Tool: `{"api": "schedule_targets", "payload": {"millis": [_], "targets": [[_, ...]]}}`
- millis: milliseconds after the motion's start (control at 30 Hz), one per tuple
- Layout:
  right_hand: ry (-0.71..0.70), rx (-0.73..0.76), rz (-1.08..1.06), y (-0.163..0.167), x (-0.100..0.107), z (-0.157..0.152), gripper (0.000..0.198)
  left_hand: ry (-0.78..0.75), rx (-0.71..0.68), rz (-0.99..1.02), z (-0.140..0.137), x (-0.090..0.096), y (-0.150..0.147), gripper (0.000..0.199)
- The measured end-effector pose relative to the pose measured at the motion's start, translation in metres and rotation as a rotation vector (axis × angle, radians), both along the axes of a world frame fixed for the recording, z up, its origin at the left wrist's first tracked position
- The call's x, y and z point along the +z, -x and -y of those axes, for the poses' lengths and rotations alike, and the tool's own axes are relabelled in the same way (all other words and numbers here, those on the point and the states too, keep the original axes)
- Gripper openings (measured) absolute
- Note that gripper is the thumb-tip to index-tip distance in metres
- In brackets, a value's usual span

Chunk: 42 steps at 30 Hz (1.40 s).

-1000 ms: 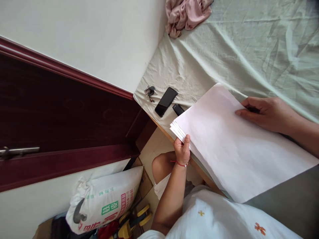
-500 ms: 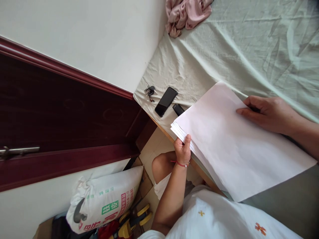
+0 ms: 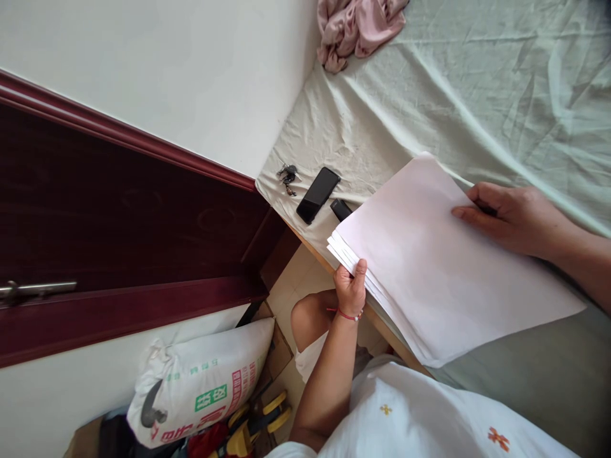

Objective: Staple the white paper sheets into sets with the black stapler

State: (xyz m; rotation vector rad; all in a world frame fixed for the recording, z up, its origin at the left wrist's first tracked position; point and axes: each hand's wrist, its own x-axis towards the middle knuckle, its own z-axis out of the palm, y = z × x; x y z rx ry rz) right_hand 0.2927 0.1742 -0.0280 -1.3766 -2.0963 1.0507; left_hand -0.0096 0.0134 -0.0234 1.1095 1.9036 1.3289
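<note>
A stack of large white paper sheets [image 3: 443,267] is held slanting over the edge of the bed, its layered edges fanned slightly at the left. My left hand [image 3: 351,288], with a red string bracelet at the wrist, grips that left edge, thumb on top and fingers beneath. On the far right edge, my right hand [image 3: 510,216] pinches the sheets, its thumb lying on the top face and its other fingers partly hidden. Just past the paper's left corner lies a small black object [image 3: 340,209], partly covered by the sheets.
A black phone [image 3: 318,194] and a bunch of keys [image 3: 288,175] lie on the pale green bed sheet [image 3: 458,83]. Pink cloth [image 3: 360,28] is heaped against the wall. Left are a dark red door [image 3: 119,191] and a stuffed white sack [image 3: 205,375] on the floor.
The near right part of the top sheet has drawn back and its lower corner has shifted up and left, closer to the stack. Both hands stay almost where they were.
</note>
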Motion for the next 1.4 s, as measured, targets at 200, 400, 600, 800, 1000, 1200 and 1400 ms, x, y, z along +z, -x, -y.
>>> {"api": "schedule_targets", "payload": {"millis": [200, 400, 600, 800, 1000, 1200, 1400], "targets": [[0.004, -0.001, 0.004, 0.0, 0.004, 0.001, 0.034, 0.009, 0.013, 0.022, 0.0, 0.0, 0.0, 0.055], [-0.033, 0.01, -0.012, 0.003, 0.023, 0.01, 0.04, 0.009, 0.008, 0.016, 0.001, -0.002, 0.0, 0.053], [0.002, 0.032, -0.029, 0.003, 0.028, 0.013, 0.048, 0.003, 0.002, 0.014, 0.0, 0.0, -0.001, 0.055], [0.012, 0.046, -0.031, 0.002, 0.027, 0.013, 0.049, 0.01, 0.005, 0.031, -0.002, 0.0, -0.001, 0.053], [0.022, 0.031, -0.032, 0.002, 0.023, 0.012, 0.055, 0.022, 0.012, 0.062, 0.0, -0.002, -0.002, 0.051], [0.01, 0.045, -0.021, 0.003, 0.026, 0.012, 0.05, -0.011, 0.005, 0.081, 0.0, -0.002, -0.003, 0.046], [0.032, 0.049, -0.006, 0.003, 0.027, 0.011, 0.052, 0.0, 0.008, 0.059, 0.002, -0.005, -0.001, 0.05]]}}
